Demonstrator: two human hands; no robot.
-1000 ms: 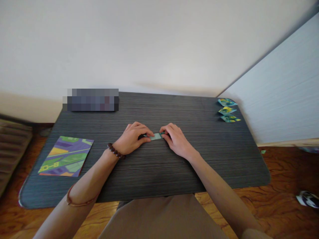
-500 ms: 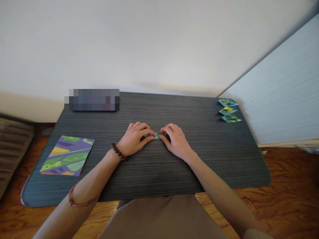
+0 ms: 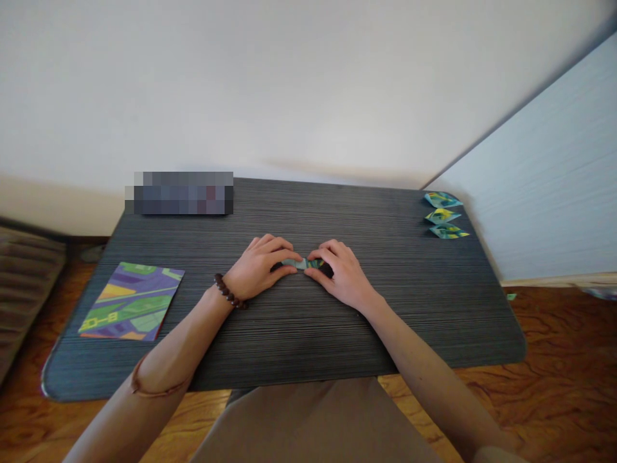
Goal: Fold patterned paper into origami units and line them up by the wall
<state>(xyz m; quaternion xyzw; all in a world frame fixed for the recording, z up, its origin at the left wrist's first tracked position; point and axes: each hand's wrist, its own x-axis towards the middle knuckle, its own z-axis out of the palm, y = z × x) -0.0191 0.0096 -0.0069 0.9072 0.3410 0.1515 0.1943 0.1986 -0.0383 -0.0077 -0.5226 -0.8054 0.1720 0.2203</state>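
A small folded strip of teal patterned paper (image 3: 302, 263) lies in the middle of the dark striped table (image 3: 299, 321). My left hand (image 3: 260, 267), with a bead bracelet at the wrist, pinches the strip's left end. My right hand (image 3: 340, 273) pinches its right end, fingers curled over it. Most of the paper is hidden under my fingertips.
A stack of purple, green and yellow patterned sheets (image 3: 131, 301) lies at the table's left. Three folded teal paper shapes (image 3: 443, 216) sit in a column at the far right corner beside a pale panel (image 3: 544, 186). A blurred dark object (image 3: 179, 193) rests at the back left edge.
My hands have drawn closer together over the strip, so less of the paper shows between them. Nothing else on the table has moved.
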